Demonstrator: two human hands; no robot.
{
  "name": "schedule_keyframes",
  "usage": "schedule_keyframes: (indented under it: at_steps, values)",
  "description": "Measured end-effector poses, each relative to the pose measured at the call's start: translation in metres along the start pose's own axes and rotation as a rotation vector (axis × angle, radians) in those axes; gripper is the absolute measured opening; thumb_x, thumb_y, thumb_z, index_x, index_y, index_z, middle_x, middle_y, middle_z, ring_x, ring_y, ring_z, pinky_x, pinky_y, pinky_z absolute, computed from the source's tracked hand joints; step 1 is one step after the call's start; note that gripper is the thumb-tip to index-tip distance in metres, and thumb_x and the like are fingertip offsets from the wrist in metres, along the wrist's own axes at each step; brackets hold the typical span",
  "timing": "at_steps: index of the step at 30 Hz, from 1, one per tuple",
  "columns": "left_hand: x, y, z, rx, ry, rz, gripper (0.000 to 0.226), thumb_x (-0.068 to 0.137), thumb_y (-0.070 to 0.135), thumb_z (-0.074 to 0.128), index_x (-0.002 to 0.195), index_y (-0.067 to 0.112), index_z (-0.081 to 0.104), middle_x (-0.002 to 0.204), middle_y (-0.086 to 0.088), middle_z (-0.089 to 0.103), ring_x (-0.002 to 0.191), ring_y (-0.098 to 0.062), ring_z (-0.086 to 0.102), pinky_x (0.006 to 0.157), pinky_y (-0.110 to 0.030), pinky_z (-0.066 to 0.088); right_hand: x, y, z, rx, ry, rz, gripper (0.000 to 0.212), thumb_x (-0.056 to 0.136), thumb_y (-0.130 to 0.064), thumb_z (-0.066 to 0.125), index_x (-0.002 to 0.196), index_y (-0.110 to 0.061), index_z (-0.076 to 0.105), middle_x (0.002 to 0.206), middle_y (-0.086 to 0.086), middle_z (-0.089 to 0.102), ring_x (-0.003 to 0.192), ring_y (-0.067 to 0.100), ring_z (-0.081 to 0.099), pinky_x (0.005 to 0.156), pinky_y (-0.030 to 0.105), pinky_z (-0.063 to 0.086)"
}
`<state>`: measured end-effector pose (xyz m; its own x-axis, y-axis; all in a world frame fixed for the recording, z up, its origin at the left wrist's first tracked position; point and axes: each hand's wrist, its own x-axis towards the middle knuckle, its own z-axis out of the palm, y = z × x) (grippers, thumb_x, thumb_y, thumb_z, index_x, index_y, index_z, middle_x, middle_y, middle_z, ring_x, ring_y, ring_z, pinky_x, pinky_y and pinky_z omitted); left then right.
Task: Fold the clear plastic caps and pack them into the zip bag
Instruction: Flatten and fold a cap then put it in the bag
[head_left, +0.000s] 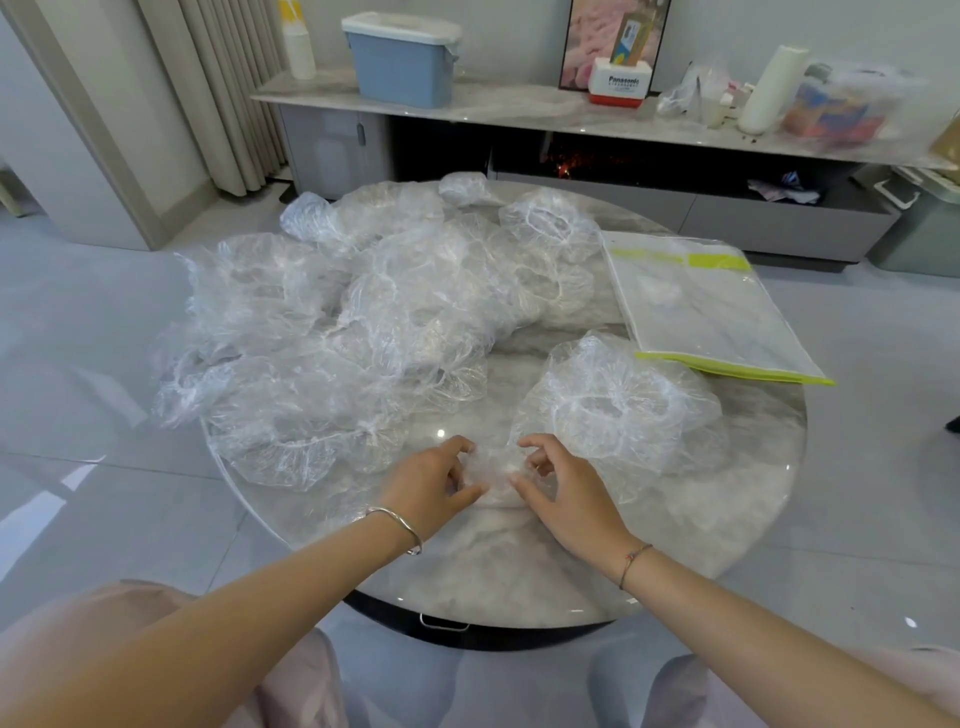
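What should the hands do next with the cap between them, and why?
Probably fold it flat: the left hand and right hand both pinch a small bunched clear plastic cap on the marble table, while the zip bag lies apart, far right.

Clear plastic caps (363, 312): many, of thin crinkled film with gathered elastic rims, loose and unfolded, heaped and overlapping from 8 to 12 o'clock on the round table (519, 561), with a few reaching 1 o'clock. Single cap (623, 415): opened out and puffed, rim opening upward, lying just apart from the heap at 4 o'clock. Bunched cap (496, 475): gathered into a small wad at 6 o'clock, pinched between the left hand (431, 483) and the right hand (566, 493). Zip bag (696, 306): clear, flat, rectangular, yellow-green edging and band, lying at 2 o'clock, its right corner reaching past the table rim.
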<state>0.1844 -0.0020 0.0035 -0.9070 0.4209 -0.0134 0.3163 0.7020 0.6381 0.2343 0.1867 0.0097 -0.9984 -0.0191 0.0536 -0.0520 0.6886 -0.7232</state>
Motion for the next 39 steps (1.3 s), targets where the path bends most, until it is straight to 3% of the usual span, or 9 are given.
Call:
schedule_keyframes:
  at_steps: [4,7,11,15,20,27,32,36,39]
  values:
    - [-0.002,0.007,-0.001,-0.053,0.020,0.065,0.046,0.084,0.036,0.066,0.123,0.019,0.047,0.071,0.013,0.052,0.064,0.002,0.050,0.061,-0.008,0.038,0.002,0.001,0.000,-0.002,0.004,-0.009,0.021,0.087,-0.031,0.065,0.076,-0.017,0.054,0.074,-0.004,0.054,0.067,0.007,0.048,0.064,0.013,0.037]
    - [-0.004,0.009,0.002,-0.098,0.014,0.085,0.058,0.084,0.034,0.067,0.133,0.019,0.038,0.080,0.010,0.056,0.069,0.002,0.051,0.066,-0.004,0.037,0.004,0.002,0.000,-0.038,-0.026,-0.010,0.021,0.086,-0.025,0.065,0.073,-0.013,0.053,0.076,-0.002,0.053,0.067,0.011,0.049,0.062,0.014,0.037]
    - [-0.005,0.007,0.006,0.038,0.005,0.155,0.069,0.084,0.036,0.066,0.141,0.021,0.030,0.108,0.002,0.059,0.087,-0.007,0.053,0.079,-0.009,0.041,0.005,0.005,0.002,-0.062,-0.057,-0.018,0.011,0.085,-0.020,0.066,0.088,-0.020,0.056,0.087,-0.007,0.058,0.079,0.010,0.054,0.072,0.015,0.039]
    - [-0.003,0.007,0.011,0.063,0.064,0.241,0.076,0.080,0.033,0.071,0.140,0.020,0.029,0.134,0.003,0.047,0.118,-0.014,0.047,0.099,-0.024,0.039,0.002,0.001,-0.001,-0.030,-0.067,-0.019,0.048,0.084,-0.008,0.064,0.124,-0.029,0.047,0.117,-0.018,0.046,0.089,0.005,0.051,0.082,0.010,0.038]
    - [0.001,0.005,0.013,0.255,0.259,0.442,0.062,0.058,0.028,0.085,0.099,0.023,0.038,0.107,0.005,0.038,0.092,-0.012,0.042,0.081,-0.023,0.046,-0.002,0.000,-0.004,-0.282,0.002,-0.189,0.028,0.083,-0.002,0.059,0.101,-0.023,0.053,0.130,-0.012,0.040,0.097,0.014,0.048,0.089,0.017,0.028]
    - [0.005,-0.001,0.013,0.427,0.183,0.535,0.039,0.073,0.036,0.071,0.110,0.032,0.061,0.120,0.004,0.055,0.112,-0.016,0.043,0.094,-0.031,0.041,-0.007,0.013,-0.008,-0.283,-0.041,-0.165,0.029,0.090,-0.025,0.059,0.119,-0.022,0.061,0.125,-0.009,0.047,0.116,0.009,0.040,0.103,0.015,0.014]
    - [0.006,-0.005,0.015,0.536,0.079,0.445,0.056,0.078,0.066,0.043,0.114,0.028,0.063,0.120,0.006,0.059,0.122,-0.023,0.048,0.107,-0.041,0.036,-0.003,0.020,-0.012,-0.300,-0.093,-0.173,0.039,0.084,-0.048,0.063,0.119,-0.030,0.062,0.131,-0.013,0.043,0.125,0.008,0.030,0.106,0.016,0.007]
    - [0.015,-0.002,0.012,0.561,0.158,0.508,0.020,0.072,0.042,0.070,0.086,0.028,0.072,0.106,0.001,0.064,0.115,-0.024,0.046,0.097,-0.048,0.046,0.000,0.020,-0.014,-0.312,-0.122,-0.171,0.040,0.077,-0.048,0.070,0.113,-0.031,0.065,0.134,-0.013,0.040,0.128,0.012,0.025,0.111,0.025,0.010]
    - [0.021,0.007,-0.003,0.406,0.257,0.520,0.026,0.086,0.039,0.052,0.082,0.025,0.074,0.105,0.004,0.065,0.115,-0.019,0.046,0.097,-0.041,0.046,0.004,0.012,-0.016,-0.167,-0.044,-0.118,0.031,0.077,-0.034,0.075,0.106,-0.026,0.066,0.130,-0.015,0.042,0.123,0.007,0.029,0.110,0.025,0.018]
